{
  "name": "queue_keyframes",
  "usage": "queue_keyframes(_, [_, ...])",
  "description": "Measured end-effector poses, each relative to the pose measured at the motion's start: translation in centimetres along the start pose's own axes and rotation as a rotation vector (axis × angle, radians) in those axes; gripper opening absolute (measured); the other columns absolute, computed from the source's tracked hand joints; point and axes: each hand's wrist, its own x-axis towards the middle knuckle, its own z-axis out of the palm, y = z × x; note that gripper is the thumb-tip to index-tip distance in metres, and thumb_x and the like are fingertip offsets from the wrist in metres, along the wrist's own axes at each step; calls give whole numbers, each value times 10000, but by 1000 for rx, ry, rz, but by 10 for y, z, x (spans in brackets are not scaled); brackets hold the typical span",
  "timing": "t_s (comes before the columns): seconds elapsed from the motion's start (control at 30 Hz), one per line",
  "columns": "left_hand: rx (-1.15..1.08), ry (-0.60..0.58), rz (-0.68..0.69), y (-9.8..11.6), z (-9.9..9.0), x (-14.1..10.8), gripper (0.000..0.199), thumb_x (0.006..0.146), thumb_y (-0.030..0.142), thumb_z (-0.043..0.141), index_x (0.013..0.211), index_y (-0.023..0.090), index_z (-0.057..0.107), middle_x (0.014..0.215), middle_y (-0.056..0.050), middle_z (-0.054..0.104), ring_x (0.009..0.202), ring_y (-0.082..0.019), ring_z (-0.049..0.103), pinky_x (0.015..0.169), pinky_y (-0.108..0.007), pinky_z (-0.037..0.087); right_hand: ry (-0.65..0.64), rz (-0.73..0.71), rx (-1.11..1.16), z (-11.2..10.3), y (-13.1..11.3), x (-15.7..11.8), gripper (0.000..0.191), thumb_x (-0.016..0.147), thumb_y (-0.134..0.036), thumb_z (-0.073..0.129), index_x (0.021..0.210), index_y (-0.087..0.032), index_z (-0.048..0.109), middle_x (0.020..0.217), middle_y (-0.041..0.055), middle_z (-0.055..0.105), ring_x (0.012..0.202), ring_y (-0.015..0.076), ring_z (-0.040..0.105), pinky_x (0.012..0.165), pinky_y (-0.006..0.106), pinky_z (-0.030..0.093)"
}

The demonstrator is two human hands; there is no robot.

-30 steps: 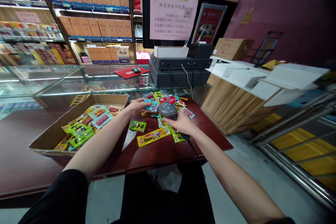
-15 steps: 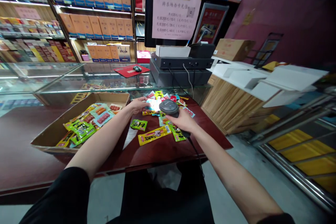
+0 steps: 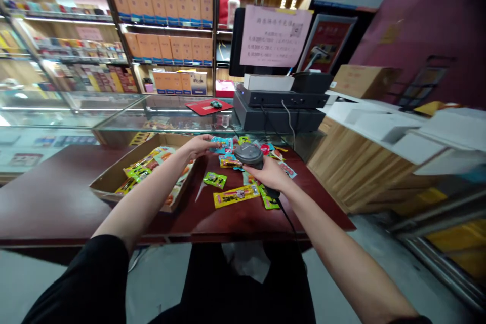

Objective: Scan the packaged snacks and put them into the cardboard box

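Note:
My right hand (image 3: 270,172) is wrapped round the handle of a dark grey barcode scanner (image 3: 248,153), its head pointing away over the pile of snack packets. Pinched in my left hand (image 3: 200,146) is a blue snack packet (image 3: 223,145), in front of the scanner's head. Several colourful packets lie on the dark red table around both hands. Nearer to me are a long yellow packet (image 3: 236,195), a small green packet (image 3: 215,179) and another green packet (image 3: 269,199) beneath the scanner. An open cardboard box (image 3: 99,188) of snack packets stands left, partly hidden by my left forearm.
Behind the table is a glass display counter (image 3: 159,111) carrying a red mouse pad (image 3: 203,107) with a mouse. A black cash drawer (image 3: 277,114) and a monitor with a pink notice (image 3: 275,35) stand beyond the packets. The scanner's cord (image 3: 289,220) runs over the table's front edge.
The bright scanner light on the packet at my left hand has gone out. The view has turned left, shifting everything rightward in the picture. Both hands keep their holds.

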Motion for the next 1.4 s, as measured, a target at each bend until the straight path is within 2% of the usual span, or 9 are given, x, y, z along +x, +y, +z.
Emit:
queue_keyframes(0.07, [22, 58, 30, 11, -32, -19, 350, 562, 116, 861, 741, 129, 561, 765, -57, 706, 757, -180, 701, 734, -335, 592, -52, -41, 50, 10, -9, 7, 339, 755, -366, 693, 1041, -184, 699, 886, 75, 740, 806, 236, 693, 736, 340, 533])
queue_keyframes(0.2, [63, 222, 71, 30, -98, -66, 301, 596, 161, 852, 758, 120, 602, 823, -84, 715, 753, -173, 699, 697, -289, 597, -198, 30, 132, 36, -28, 20, 320, 794, -399, 655, 999, -155, 683, 538, 25, 644, 449, 179, 605, 488, 299, 505])
queue_keyframes(0.27, [93, 277, 71, 37, -122, -88, 276, 641, 214, 833, 805, 113, 635, 804, -88, 711, 682, -153, 688, 646, -262, 593, -195, -18, 149, 47, -36, 24, 305, 786, -387, 670, 983, -155, 684, 528, 17, 637, 438, 163, 594, 494, 289, 504])
queue_keyframes(0.47, [30, 337, 40, 42, -138, -114, 282, 677, 244, 817, 827, 124, 611, 798, -94, 703, 692, -167, 698, 632, -278, 595, -190, -130, 138, 61, -48, 28, 330, 765, -360, 693, 1023, -153, 697, 626, 26, 680, 565, 171, 644, 613, 295, 526])
queue_keyframes(0.67, [85, 199, 15, 25, -102, -75, 322, 650, 257, 837, 834, 112, 617, 813, -104, 707, 698, -167, 697, 683, -298, 593, -209, -10, 154, 42, -35, 19, 329, 794, -395, 660, 1015, -152, 687, 518, 16, 629, 467, 175, 609, 514, 289, 502])
queue_keyframes(0.77, [106, 93, -8, 16, -68, -49, 357, 613, 286, 858, 812, 113, 616, 811, -101, 712, 708, -167, 695, 693, -297, 586, -173, 22, 124, 25, -21, 14, 335, 795, -395, 652, 1022, -153, 693, 591, 42, 674, 525, 196, 641, 535, 303, 514])
queue_keyframes(0.9, [141, -26, -39, 6, -14, -20, 413, 565, 326, 876, 809, 119, 615, 835, -93, 718, 713, -158, 688, 695, -295, 574, -13, -32, 63, 2, 3, 7, 358, 755, -370, 696, 1050, -168, 707, 896, 81, 740, 842, 238, 692, 757, 335, 532])
queue_keyframes(1.1, [165, -143, -67, -11, 53, 23, 427, 518, 306, 897, 766, 110, 609, 733, -69, 702, 637, -140, 666, 639, -273, 553, 43, 96, -29, -26, 42, -6, 358, 758, -378, 683, 1038, -158, 714, 773, 66, 730, 754, 225, 689, 715, 320, 519])
queue_keyframes(1.4, [321, -185, -155, -65, 87, 55, 371, 558, 335, 868, 740, 125, 622, 721, -63, 690, 616, -133, 643, 568, -252, 545, 38, 327, -22, -41, 80, -20, 287, 749, -374, 682, 932, -152, 688, 607, 30, 676, 483, 154, 610, 480, 239, 455])
